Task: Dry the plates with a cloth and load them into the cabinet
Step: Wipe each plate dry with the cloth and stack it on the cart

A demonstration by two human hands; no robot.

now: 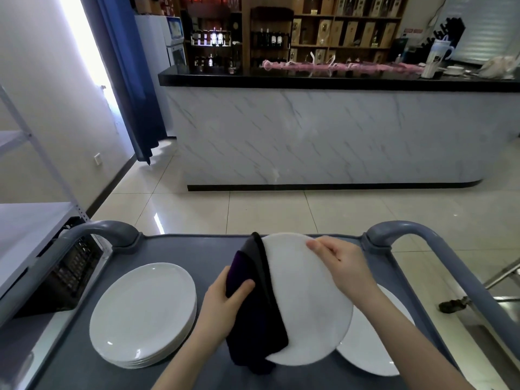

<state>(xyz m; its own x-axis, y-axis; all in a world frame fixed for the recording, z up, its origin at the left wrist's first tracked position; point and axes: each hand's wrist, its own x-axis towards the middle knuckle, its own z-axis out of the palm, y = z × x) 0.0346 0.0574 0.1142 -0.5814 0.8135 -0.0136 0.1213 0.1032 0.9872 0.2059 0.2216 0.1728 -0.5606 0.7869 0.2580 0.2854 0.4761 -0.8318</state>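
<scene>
While the left hand grips a dark cloth against the left edge of a white plate, the right hand holds that plate by its far rim, fingers curled over the top edge. The plate is lifted and tilted above a grey cart, its face turned towards the person. The cloth is folded over the plate's left rim — the thumb lies across it on the near side, and a length of fabric hangs down past the plate's lower edge. The two hands are apart, one on each side of the plate.

On the cart's top, left of the held plate, sits a stack of white plates. Under the held plate and the right forearm lies another white plate, partly hidden — whether more lie beneath it cannot be told.

Curved grey handles rise at the cart's far corners. Beyond, across a pale tiled floor, stands a marble-patterned counter with a black top, and behind it wooden shelves with bottles and boxes.
</scene>
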